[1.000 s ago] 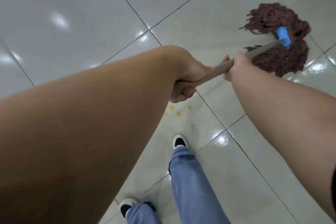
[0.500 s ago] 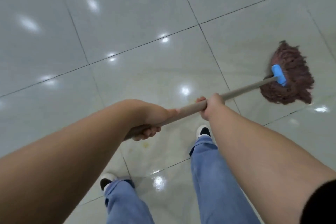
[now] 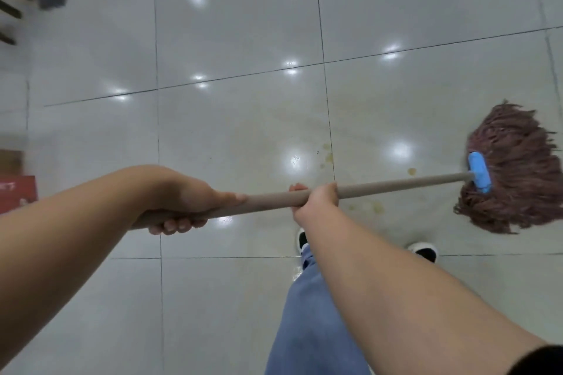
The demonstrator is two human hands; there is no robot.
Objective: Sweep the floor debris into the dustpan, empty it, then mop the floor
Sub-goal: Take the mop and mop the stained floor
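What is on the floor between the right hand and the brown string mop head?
In the head view, yellowish stain spots mark the glossy white tiled floor between the right hand and the brown string mop head; the beige handle crosses above.

No text can be read with any certainty. A red box point(image 3: 16, 193) at the left edge of the floor point(image 3: 237, 119) bears a few pale marks — perhaps characters — but they are too blurred to make out.
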